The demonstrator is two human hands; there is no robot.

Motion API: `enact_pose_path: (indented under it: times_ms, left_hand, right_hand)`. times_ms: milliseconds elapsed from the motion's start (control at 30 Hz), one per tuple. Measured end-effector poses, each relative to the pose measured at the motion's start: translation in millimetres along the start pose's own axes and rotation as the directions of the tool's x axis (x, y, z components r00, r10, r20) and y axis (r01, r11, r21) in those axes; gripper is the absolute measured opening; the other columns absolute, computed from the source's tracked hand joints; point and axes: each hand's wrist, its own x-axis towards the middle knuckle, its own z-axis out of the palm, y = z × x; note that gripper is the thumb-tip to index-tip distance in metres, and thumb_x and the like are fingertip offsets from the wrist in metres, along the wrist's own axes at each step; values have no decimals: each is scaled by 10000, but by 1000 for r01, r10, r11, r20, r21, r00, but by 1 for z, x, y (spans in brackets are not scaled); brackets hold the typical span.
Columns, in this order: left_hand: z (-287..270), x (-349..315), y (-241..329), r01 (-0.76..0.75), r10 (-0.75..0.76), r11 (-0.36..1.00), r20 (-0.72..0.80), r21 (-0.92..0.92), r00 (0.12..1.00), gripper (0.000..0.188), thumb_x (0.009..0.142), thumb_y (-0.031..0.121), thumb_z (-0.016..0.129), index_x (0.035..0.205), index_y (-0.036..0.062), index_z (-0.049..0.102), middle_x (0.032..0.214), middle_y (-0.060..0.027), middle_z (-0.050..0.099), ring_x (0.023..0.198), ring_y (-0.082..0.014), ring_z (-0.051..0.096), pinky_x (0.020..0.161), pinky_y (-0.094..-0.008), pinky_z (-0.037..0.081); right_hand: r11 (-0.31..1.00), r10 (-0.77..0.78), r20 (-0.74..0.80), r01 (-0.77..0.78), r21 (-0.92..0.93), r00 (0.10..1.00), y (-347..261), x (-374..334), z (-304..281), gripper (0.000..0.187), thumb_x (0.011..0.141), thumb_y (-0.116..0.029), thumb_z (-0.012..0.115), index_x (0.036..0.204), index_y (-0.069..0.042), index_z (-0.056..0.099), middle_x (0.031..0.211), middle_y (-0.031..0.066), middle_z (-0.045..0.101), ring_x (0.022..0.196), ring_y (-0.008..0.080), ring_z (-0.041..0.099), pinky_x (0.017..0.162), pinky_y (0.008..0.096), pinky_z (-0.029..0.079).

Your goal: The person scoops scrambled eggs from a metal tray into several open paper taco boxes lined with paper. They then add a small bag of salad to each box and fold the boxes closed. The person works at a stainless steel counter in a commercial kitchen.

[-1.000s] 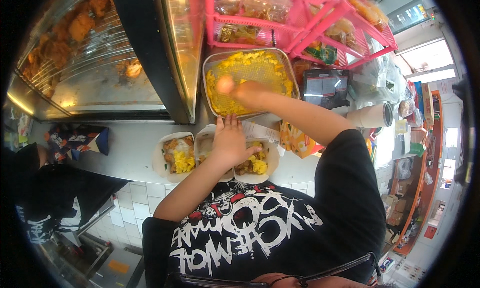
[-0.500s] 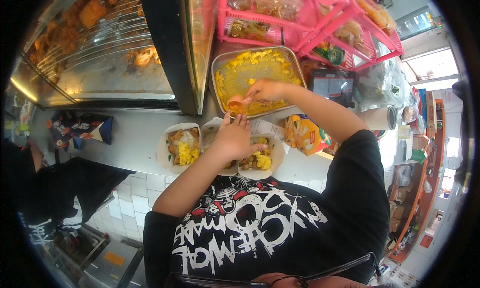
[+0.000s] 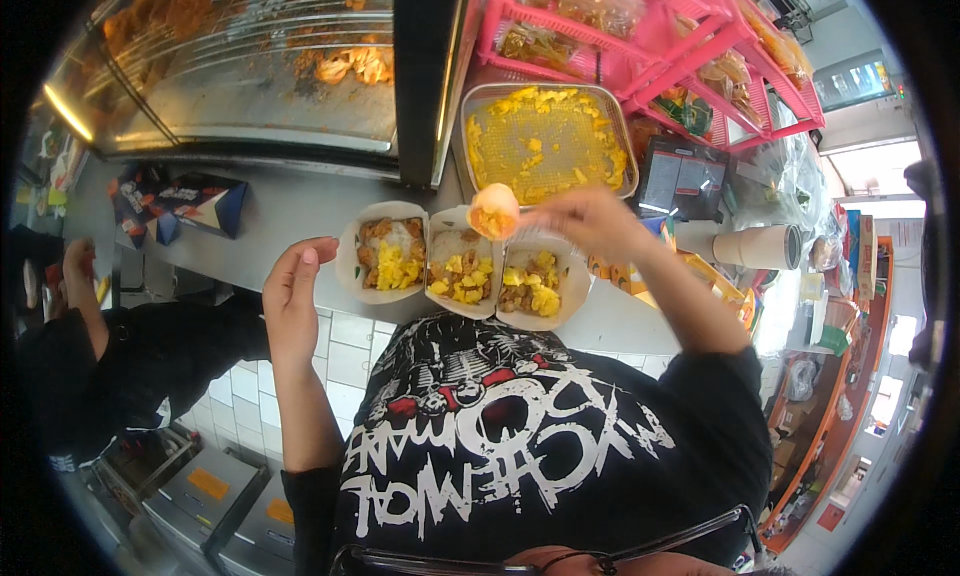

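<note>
Away from the boxes swings the left hand (image 3: 298, 284), while the right hand (image 3: 590, 221) has brought an orange spoon (image 3: 492, 198) back from the tray. Nearest, three open white boxes (image 3: 349, 266) stand in a row, holding browned pieces and yellow egg. Left of them, the left hand is loosely extended, holding nothing. Fingers of the right hand pinch the handle of the spoon, its egg-filled bowl above the middle box's far edge. Beyond lies the metal tray (image 3: 510, 141), then a pink rack (image 3: 622, 88).

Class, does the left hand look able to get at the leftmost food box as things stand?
Probably yes: the left hand looks open and empty, close beside the leftmost food box, with nothing visible between them.
</note>
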Motion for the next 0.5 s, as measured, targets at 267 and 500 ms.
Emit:
enact_pose_path:
  times_ms: [267,500]
  left_hand:
    - [-12,-13,-36,-119,122,985,-14,122,992,277,975,228,556,993,-28,660,931,-81,681,891,-138,616,834,-265,452]
    - [1,-10,-23,-290,301,943,-47,160,953,199,943,172,602,955,-14,671,886,-73,676,839,-132,609,801,-265,461]
  right_hand:
    - [743,-343,-117,193,-641,932,-28,-63,117,414,748,-101,604,1160,-62,619,775,63,596,726,240,611,649,370,498]
    - [725,-385,-211,153,-672,898,-14,-76,141,478,735,-82,593,1212,-54,597,758,51,547,709,239,581,622,371,484]
